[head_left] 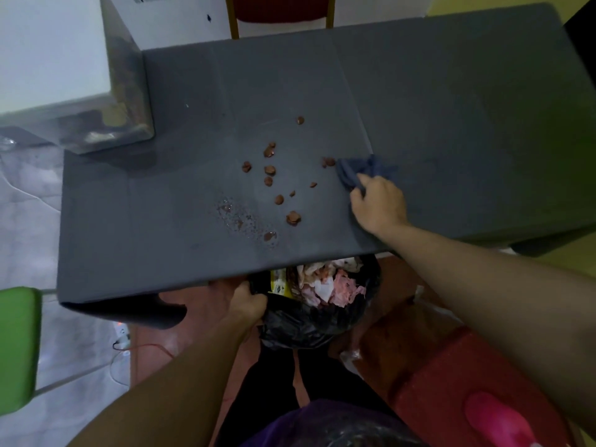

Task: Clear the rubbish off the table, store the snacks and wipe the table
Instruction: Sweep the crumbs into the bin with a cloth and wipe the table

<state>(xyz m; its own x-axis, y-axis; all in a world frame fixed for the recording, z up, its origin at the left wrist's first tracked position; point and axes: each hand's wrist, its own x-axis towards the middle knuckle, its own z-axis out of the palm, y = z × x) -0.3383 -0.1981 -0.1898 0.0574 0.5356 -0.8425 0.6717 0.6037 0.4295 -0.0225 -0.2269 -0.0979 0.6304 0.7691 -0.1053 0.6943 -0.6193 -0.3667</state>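
crumbs (270,171) on table (451,124), left of cloth (364,171)

This looks to me like a lived-in room of a home, a plain eating corner. I stand at a grey table (419,91) with a wooden chair with a red seat (280,8) at its far side and a green chair (17,346) at my left. The wall (483,4) behind is painted yellow, a white power strip (122,332) with loose cables lies on the floor, and a black rubbish bag (300,327) of household scraps is just below the table's near edge
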